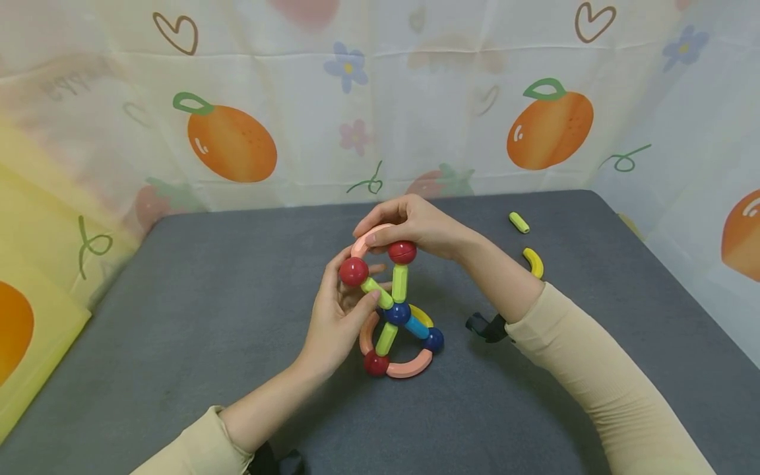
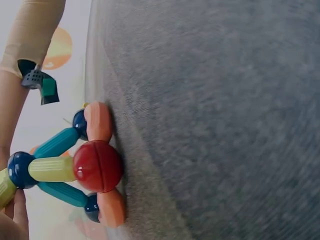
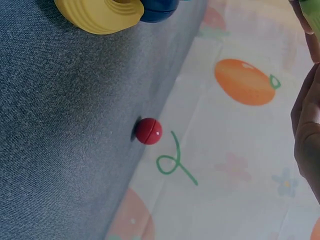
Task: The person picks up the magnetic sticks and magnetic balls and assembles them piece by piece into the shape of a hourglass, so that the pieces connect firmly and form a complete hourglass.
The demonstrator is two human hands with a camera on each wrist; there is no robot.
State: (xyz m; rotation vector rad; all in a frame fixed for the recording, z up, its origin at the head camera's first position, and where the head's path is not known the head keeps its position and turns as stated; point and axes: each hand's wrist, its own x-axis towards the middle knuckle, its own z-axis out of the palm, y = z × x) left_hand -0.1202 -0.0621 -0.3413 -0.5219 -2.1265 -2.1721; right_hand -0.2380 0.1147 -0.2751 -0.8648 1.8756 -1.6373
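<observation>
A structure of magnetic rods and balls stands on the table between both hands. Its base ring has curved pink rods (image 1: 410, 366), a curved yellow rod (image 1: 423, 316), a red ball (image 1: 376, 363) and a navy ball (image 1: 435, 340). Straight rods rise to a central navy ball (image 1: 398, 313). Above it, two light green rods (image 1: 400, 284) carry red balls (image 1: 354, 271). My left hand (image 1: 335, 316) holds the left light green rod, thumb in front and fingers behind. My right hand (image 1: 415, 224) pinches a curved pink rod (image 1: 361, 246) at the top, between the two red balls.
A short light green rod (image 1: 519, 222) and a curved yellow rod (image 1: 534, 262) lie loose on the grey table (image 1: 225, 297) to the right. In the right wrist view, a loose red ball (image 3: 149, 131) sits near the table's edge, before the fruit-print cloth (image 1: 415, 119).
</observation>
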